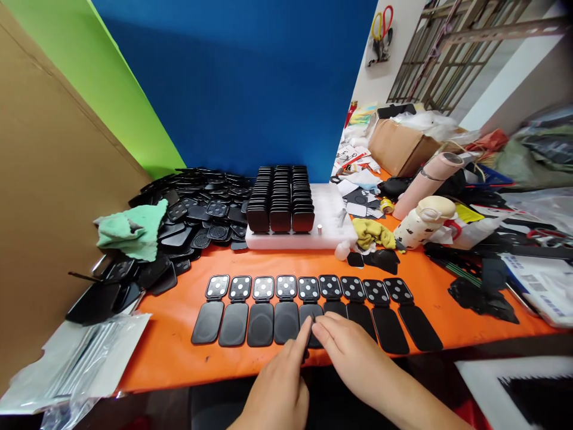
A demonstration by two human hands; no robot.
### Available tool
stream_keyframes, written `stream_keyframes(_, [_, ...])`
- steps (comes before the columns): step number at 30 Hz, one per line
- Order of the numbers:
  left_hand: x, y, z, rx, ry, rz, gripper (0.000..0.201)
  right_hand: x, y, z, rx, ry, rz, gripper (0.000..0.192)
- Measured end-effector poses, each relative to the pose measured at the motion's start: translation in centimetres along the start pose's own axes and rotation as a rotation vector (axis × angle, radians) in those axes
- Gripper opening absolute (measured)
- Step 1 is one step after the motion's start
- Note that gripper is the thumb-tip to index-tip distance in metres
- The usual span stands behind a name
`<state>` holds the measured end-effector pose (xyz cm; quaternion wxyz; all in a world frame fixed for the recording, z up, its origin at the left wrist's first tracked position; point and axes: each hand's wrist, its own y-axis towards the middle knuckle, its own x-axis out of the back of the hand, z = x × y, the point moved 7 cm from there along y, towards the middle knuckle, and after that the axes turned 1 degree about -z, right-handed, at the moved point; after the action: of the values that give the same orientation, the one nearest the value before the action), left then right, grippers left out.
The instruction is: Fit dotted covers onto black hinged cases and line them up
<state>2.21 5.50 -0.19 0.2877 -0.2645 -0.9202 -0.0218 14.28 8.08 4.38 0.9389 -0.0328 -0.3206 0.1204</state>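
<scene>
A row of several open black hinged cases (pixel 286 310) lies along the near part of the orange table (pixel 179 352). Each upper half carries pale round dots, each lower half is plain black. My left hand (pixel 282 385) points its index finger onto the lower half of the fifth case (pixel 310 313). My right hand (pixel 353 349) rests fingers-down on the same case and the one to its right (pixel 335 307). Neither hand grips anything.
Behind the row, closed black cases stand in three rows on a white foam tray (pixel 331 221). A loose heap of black parts (pixel 197 209) with a green cloth (pixel 132 230) fills the left. Plastic bags (pixel 76 358) lie front left. Bottle, roll, box and clutter crowd the right.
</scene>
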Motion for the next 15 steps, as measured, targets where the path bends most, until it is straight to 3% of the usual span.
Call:
stream_keyframes(4, [-0.5, -1.0, 0.4, 0.009, 0.196, 0.061, 0.087, -1.2, -0.6, -0.8, -0.069, 0.073, 0.053, 0.032])
stream_keyframes(7, [-1.0, -1.3, 0.7, 0.025, 0.197, 0.086, 0.08, -2.3, -0.8, -1.8, -0.126, 0.213, 0.019, 0.038])
stream_keyframes(9, [-0.9, -1.2, 0.7, 0.037, 0.086, 0.07, 0.071, -3.0, -0.8, -2.0, -0.119, 0.335, 0.002, 0.041])
stream_keyframes(12, [-0.2, -0.5, 0.7, 0.1, -0.258, -0.014, 0.043, -4.4, -1.1, -1.7, -0.116, 0.623, 0.102, 0.042])
stream_keyframes(15, [0.7, -0.2, 1.4, 0.222, -0.53, -0.103, 0.035, -5.5, -1.8, -2.2, -0.298, 0.915, 0.189, 0.043])
